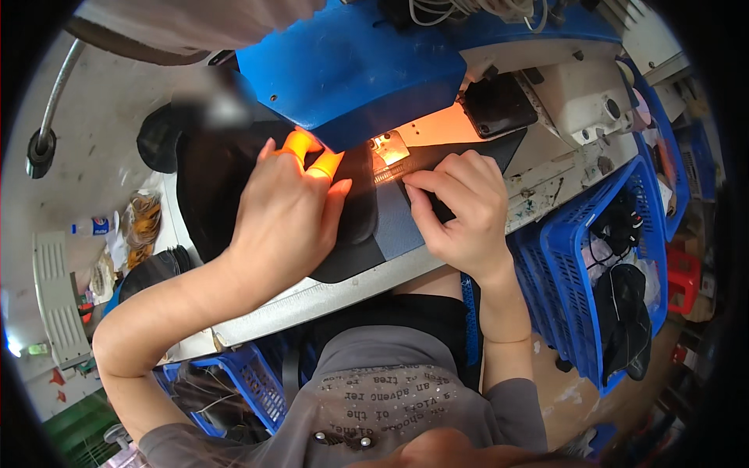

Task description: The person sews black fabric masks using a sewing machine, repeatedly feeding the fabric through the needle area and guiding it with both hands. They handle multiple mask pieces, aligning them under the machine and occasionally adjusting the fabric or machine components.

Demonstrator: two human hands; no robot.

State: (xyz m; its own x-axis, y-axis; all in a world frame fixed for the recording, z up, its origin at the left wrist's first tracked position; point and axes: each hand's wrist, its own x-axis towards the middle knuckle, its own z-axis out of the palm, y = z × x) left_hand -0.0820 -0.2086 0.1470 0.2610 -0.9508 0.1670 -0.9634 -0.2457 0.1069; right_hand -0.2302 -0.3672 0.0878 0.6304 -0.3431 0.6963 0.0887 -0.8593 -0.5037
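Observation:
A blue-topped sewing machine (351, 74) stands before me, its lamp lighting the metal needle plate and clamp area (389, 152) orange. Black fabric pieces (211, 199) lie across the machine bed, with a grey-blue piece (400, 226) beside them below the needle area. My left hand (289, 207) rests on the black fabric left of the needle, fingers apart; two fingers look bright orange, partly beneath the machine head. Close to the clamp on its right, my right hand (464, 210) pinches the edge of the dark fabric between thumb and index finger.
Stacked blue plastic baskets (558, 265) stand right of the bench, the front one holding dark pieces. Another blue basket (257, 382) sits below at left. A dark flat object (499, 105) lies on the machine bed. A person's sleeve (195, 27) shows at the top left.

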